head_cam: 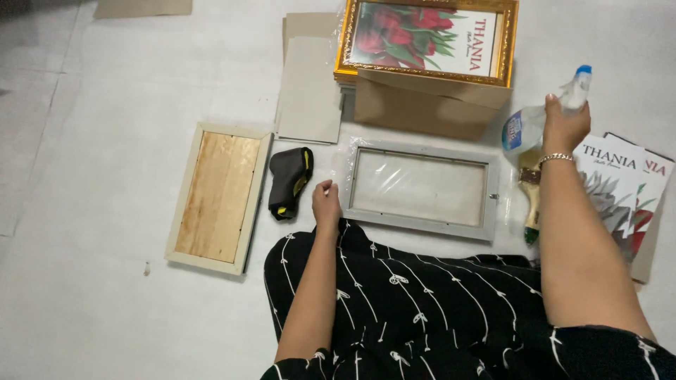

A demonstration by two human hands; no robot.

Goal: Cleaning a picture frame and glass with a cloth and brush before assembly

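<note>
1. Spray bottle (546,112) up off the floor at far right, clear with a blue tip, gripped round the neck by the right hand (563,125), fingers closed about it; nozzle direction hard to tell
2. Grey frame (421,188) face down on the white floor (105,105) just ahead of the knees, glass pane showing, thin plastic wrap loose round its edges
3. Left hand (326,204) loosely curled at the frame's left edge, holding nothing; whether touching the frame or only the wrap cannot be told
4. Best done, probably: frame steadied at that left edge, nozzle turned onto the glass, light mist rather than a soak
5. Brush (531,200) lying under the right wrist, near enough to be knocked
6. Printed flower sheets (620,190) just right, gold-framed picture (428,39) and cardboard (310,88) behind: worth keeping out of the spray
7. Black and yellow tool (290,181) and wood-backed frame (218,197) to the left, well apart from the bottle
</note>
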